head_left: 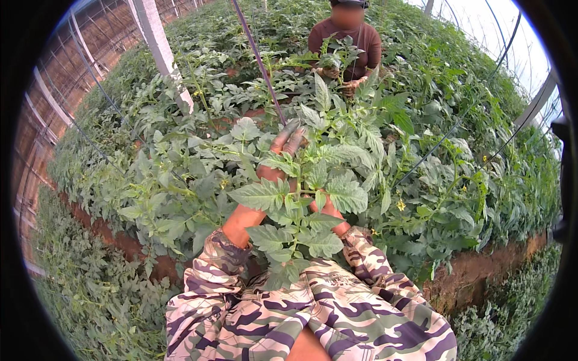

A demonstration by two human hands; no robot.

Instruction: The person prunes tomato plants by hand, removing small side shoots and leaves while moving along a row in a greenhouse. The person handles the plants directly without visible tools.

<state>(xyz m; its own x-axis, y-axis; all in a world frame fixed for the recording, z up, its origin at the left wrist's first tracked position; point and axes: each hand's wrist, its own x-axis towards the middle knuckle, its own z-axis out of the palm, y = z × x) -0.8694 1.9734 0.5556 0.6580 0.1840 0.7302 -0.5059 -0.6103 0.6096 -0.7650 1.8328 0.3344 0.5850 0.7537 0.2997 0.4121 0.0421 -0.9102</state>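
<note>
A leafy tomato shoot point(298, 198) rises in front of my chest, and its leaves cover much of both hands. My left hand point(282, 153) reaches past the shoot's left side, with dark-stained fingers stretched toward the lower end of a purple cord point(262, 58). Whether those fingers pinch the cord or a stem is hidden. Behind the leaves on the right is my right hand point(323, 205); its fingers are mostly covered, so its hold cannot be seen. Both forearms wear camouflage sleeves.
Dense tomato plants point(180, 203) surround me, some with yellow flowers point(401, 205). Facing me among the plants, a co-worker point(345, 49) handles another shoot. A pale post point(160, 49) stands at upper left. Thin strings point(433, 146) slant across the foliage. Bare soil point(478, 270) shows at lower right.
</note>
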